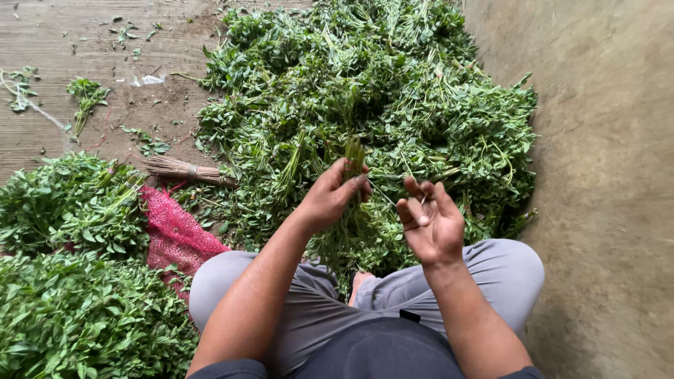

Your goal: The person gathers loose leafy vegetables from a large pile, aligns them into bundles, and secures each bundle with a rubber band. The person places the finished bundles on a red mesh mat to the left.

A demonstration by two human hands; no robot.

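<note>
The left hand (330, 196) has its fingers (349, 188) wrapped tight around a bunch of green stems (354, 156), cut ends standing upward, the leafy part hanging down toward the lap. The right hand (430, 221) sits just beside it, palm up, fingers (419, 211) loosely curled and half open; a thin pale strand (382, 191) runs from them toward the bunch, though how it is pinched is too fine to tell. The person sits cross-legged in grey trousers (491, 270) on the floor (604, 175), which is bare concrete to the right. Ahead lies a big heap of loose leafy greens (365, 91). To the left are tidier piles of greens (70, 281), a red mesh sack (175, 235) between them and the knee, and a small bundle of dry straw (186, 170) near the heap.
</note>
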